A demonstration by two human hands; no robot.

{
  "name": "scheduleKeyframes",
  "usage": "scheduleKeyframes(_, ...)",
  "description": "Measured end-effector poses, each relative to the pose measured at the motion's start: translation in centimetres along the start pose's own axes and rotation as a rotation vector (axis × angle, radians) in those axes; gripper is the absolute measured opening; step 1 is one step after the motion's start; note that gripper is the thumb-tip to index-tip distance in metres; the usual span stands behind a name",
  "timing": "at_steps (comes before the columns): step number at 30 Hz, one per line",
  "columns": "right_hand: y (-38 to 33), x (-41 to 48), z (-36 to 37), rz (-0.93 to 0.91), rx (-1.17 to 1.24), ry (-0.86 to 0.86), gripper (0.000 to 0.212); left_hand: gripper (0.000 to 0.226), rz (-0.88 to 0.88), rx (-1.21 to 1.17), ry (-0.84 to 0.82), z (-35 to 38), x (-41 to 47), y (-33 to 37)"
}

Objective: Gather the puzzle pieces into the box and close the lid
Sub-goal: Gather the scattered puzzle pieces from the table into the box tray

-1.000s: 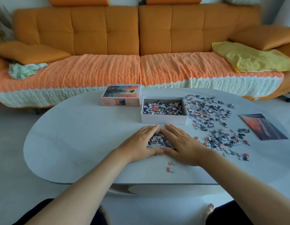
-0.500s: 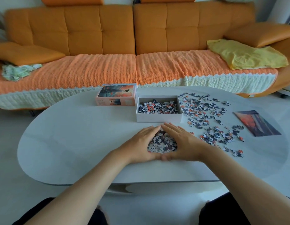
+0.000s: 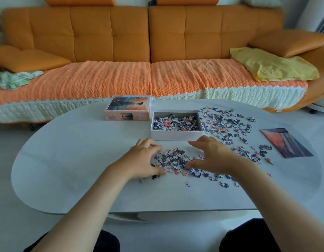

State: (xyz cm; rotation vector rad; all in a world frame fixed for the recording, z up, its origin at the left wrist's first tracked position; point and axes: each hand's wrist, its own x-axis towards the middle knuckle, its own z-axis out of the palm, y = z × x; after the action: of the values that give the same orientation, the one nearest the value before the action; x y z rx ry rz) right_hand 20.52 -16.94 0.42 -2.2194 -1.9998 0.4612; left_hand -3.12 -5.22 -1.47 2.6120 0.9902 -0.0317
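Observation:
A small white box (image 3: 176, 135) stands open on the table, partly filled with puzzle pieces. Its picture-printed lid (image 3: 128, 110) lies just to its left. In front of the box a loose heap of pieces (image 3: 173, 159) lies between my hands. My left hand (image 3: 142, 159) rests at the heap's left edge with fingers curved onto the table. My right hand (image 3: 211, 155) hovers over the heap's right side, fingers spread. Many more pieces (image 3: 224, 123) lie scattered to the right of the box, and several strays (image 3: 223, 184) sit nearer me.
The pale oval table (image 3: 75, 160) carries a printed reference picture (image 3: 285, 142) at its right end. Behind it runs an orange sofa (image 3: 150, 42) with a yellow cloth (image 3: 272, 64) and a greenish cloth (image 3: 14, 80). My knees show below the table's front edge.
My hands were cupped tightly together around the heap; now they have drawn apart and the pieces have spread out between them. The view has shifted slightly.

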Motion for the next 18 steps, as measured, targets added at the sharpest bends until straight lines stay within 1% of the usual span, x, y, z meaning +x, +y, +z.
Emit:
scheduleKeyframes(1, -0.4, 0.3, 0.3, 0.007, -0.014, -0.018, 0.097, 0.092, 0.008, -0.013, 0.009, 0.2, 0.2, 0.1)
scheduleKeyframes(3, -1.3, 1.0, 1.0, -0.015, -0.042, 0.003, 0.094, 0.082, 0.028, -0.085, 0.029, 0.4, 0.6, 0.5)
scheduleKeyframes(6, -2.7, 2.2, 1.7, -0.071, -0.047, 0.049, 0.074, 0.055, 0.054, -0.155, 0.069, 0.2, 1.3, 1.0)
scheduleKeyframes(8, -3.2, 2.9, 1.7, -0.069, 0.006, 0.059, 0.057, 0.040, 0.051, -0.177, 0.090, 0.0, 1.6, 1.1)
scheduleKeyframes(10, -3.4, 3.3, 1.5, -0.060, 0.083, 0.065, 0.040, 0.033, 0.049, -0.181, 0.093, -0.2, 2.0, 1.1)
scheduleKeyframes(12, -3.4, 3.6, 1.2, -0.077, 0.103, 0.077, 0.025, 0.029, 0.055, -0.178, 0.094, -0.5, 2.4, 1.1)
scheduleKeyframes(15, -3.1, 4.1, 0.7, -0.059, 0.146, 0.063, 0.015, 0.024, 0.053, -0.182, 0.081, -0.9, 3.2, 1.0)
scheduleKeyframes(18, -2.7, 4.6, -0.1, -0.034, 0.213, 0.031, 0.009, 0.017, 0.031, -0.250, 0.073, -1.4, 3.7, 1.1)
